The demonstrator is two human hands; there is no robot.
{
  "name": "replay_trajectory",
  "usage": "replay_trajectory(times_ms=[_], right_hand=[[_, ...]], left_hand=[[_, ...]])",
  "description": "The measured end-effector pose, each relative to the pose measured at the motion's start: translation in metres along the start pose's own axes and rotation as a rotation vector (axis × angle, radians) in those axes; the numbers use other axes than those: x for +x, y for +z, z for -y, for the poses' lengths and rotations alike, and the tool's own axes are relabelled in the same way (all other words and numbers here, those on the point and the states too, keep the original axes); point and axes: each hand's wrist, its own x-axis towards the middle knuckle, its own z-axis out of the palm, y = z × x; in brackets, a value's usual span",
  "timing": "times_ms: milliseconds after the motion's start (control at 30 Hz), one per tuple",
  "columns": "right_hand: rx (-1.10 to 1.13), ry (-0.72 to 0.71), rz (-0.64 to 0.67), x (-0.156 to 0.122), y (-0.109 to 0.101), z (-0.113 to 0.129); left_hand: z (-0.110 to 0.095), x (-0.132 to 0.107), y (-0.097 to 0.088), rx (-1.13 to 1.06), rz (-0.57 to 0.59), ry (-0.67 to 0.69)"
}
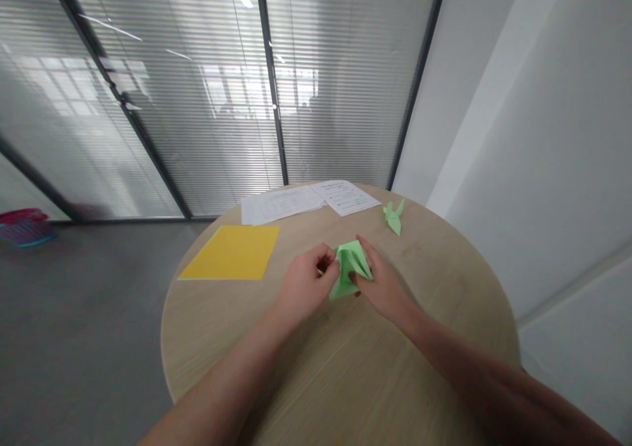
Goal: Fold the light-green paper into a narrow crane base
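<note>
A partly folded sheet of green paper (351, 259) is held between my two hands above the middle of the round table. My left hand (310, 276) pinches its left edge between thumb and curled fingers. From the right, my right hand (381, 284) grips the paper, thumb on the near face and other fingers behind it. Creases and a raised flap show on the paper; its far side is hidden. Beyond my right hand, a finished-looking green origami figure (394, 218) with pointed ends lies on the table.
On the wooden table (439, 314), a stack of yellow paper (232, 253) lies to the left. Printed white sheets (291, 204) overlap at the far edge. A red and blue basket (26, 227) stands on the floor at far left. Blinds behind glass and a white wall (543, 137) surround the table.
</note>
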Motion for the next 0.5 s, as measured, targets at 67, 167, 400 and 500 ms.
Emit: replay_trajectory(times_ms=[67, 167, 400, 500], right_hand=[[0.086, 0.088, 0.001, 0.001, 0.002, 0.005], [0.199, 0.135, -0.014, 0.001, 0.002, 0.014], [0.361, 0.127, -0.124, -0.001, 0.003, 0.022], [0.289, 0.129, -0.108, -0.002, 0.007, 0.022]], left_hand=[[-0.003, -0.002, -0.002, -0.017, 0.027, 0.032], [-0.009, -0.007, -0.002, 0.064, 0.018, 0.199], [-0.004, -0.012, 0.009, 0.455, -0.138, 0.530], [-0.001, -0.011, 0.014, 0.565, -0.161, 0.521]])
